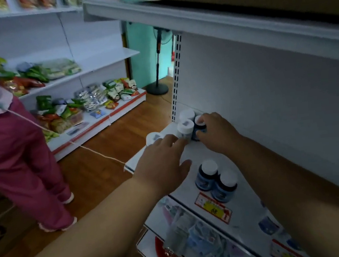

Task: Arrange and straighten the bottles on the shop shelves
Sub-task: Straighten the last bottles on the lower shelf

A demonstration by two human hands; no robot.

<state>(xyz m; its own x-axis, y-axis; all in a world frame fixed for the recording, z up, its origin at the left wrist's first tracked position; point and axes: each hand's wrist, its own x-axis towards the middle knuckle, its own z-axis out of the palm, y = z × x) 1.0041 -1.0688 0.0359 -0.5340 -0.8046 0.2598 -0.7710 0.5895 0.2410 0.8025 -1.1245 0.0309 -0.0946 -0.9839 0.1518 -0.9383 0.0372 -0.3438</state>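
Step in hand is judged to be the grouping of bottles at the far end of the shelf [191, 153], beside the perforated upright [176, 78]: the right hand [216, 132] grasps a dark blue bottle [199, 128] with curled fingers [201, 122], while the left hand [164, 161] lies released, its straight fingertips touching a white-capped bottle [184, 129]. Further from the upright, two blue bottles [215, 180] stand apart from that cluster. The next move likely calls for setting the grasped bottle upright in line, then bringing the pair across.
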